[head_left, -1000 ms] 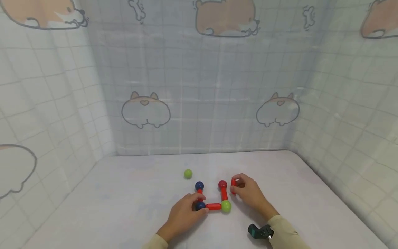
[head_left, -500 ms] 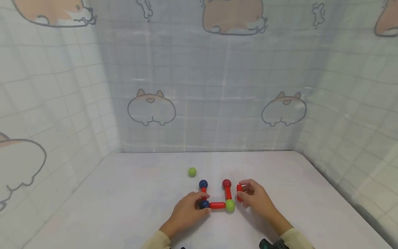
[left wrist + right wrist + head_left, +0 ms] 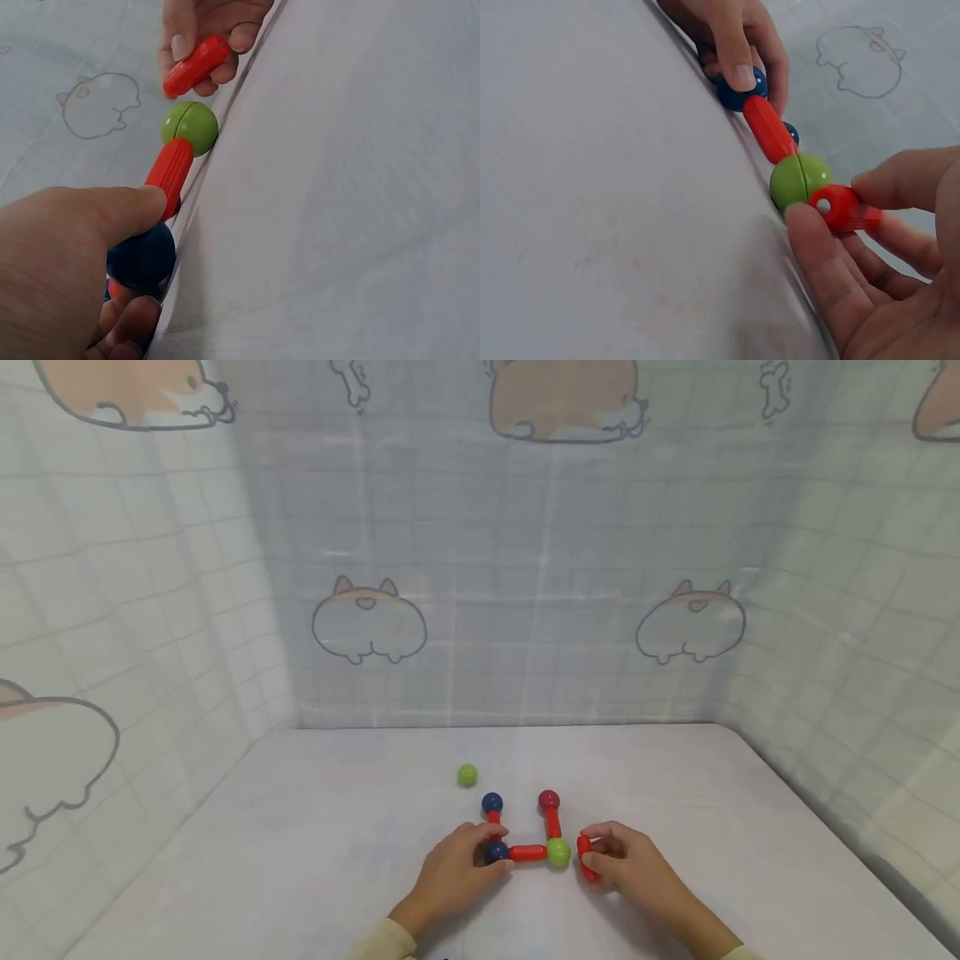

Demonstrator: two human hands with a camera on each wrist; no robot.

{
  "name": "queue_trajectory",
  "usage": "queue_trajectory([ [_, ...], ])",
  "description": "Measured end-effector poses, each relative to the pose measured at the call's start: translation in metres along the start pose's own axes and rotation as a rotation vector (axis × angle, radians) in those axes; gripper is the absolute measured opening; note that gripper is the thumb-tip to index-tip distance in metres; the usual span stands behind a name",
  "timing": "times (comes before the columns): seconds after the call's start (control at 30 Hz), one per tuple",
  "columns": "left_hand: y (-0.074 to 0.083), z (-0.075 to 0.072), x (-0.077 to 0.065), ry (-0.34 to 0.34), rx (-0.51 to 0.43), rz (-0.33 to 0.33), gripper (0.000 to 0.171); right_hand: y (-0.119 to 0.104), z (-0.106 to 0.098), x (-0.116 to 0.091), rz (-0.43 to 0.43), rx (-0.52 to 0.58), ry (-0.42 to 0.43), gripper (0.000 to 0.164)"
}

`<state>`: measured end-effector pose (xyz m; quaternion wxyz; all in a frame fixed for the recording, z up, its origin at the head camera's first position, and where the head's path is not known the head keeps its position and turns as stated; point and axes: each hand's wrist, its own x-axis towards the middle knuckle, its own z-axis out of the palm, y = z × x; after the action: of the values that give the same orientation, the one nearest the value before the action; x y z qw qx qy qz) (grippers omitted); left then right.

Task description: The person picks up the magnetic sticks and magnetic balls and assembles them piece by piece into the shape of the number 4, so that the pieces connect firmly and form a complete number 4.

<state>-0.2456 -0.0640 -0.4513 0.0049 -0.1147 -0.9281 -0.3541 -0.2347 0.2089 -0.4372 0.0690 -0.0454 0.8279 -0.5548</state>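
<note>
A U-shaped build of balls and red rods lies on the table. My left hand [image 3: 459, 870] grips its near-left dark blue ball [image 3: 496, 852] between thumb and fingers. From that ball a red rod [image 3: 528, 853] runs to a lime green ball [image 3: 558, 852]. Another rod [image 3: 552, 823] leads away from the green ball to a dark red ball [image 3: 549, 799]. A second blue ball [image 3: 492, 802] tops the left side. Just right of the green ball, my right hand [image 3: 633, 864] pinches a separate red rod [image 3: 196, 67]. Its end shows a silvery dot [image 3: 823, 205] in the right wrist view.
A loose lime green ball [image 3: 467, 775] sits behind the build, toward the back of the pale table [image 3: 337, 827]. Cloth walls [image 3: 480, 677] with cartoon dog prints enclose the table at the back and both sides.
My right hand has brought its red rod nearer to me, from beside the dark red ball down to beside the green ball, and the rod now leans. The left hand keeps its grip.
</note>
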Motion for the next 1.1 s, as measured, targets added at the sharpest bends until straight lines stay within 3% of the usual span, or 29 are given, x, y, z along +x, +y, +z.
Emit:
queue_trajectory([
  [0.13, 0.001, -0.001, 0.001, 0.011, 0.007, 0.009, 0.048, 0.000, -0.001, -0.003, 0.008, 0.084, -0.132, 0.044],
  [0.23, 0.001, -0.002, 0.002, 0.021, 0.021, 0.026, 0.049, 0.000, 0.000, -0.004, 0.010, 0.104, -0.174, 0.044],
  [0.4, 0.000, 0.001, 0.004, 0.031, 0.024, 0.055, 0.050, -0.003, 0.000, -0.005, 0.004, 0.039, -0.174, 0.037],
  [0.57, 0.000, 0.001, 0.004, 0.035, -0.005, 0.026, 0.053, -0.006, 0.007, -0.005, 0.002, 0.026, -0.187, 0.036],
  [1.1, 0.000, 0.001, 0.003, 0.047, -0.001, -0.008, 0.051, -0.009, 0.026, -0.005, 0.003, -0.045, -0.067, 0.034],
])
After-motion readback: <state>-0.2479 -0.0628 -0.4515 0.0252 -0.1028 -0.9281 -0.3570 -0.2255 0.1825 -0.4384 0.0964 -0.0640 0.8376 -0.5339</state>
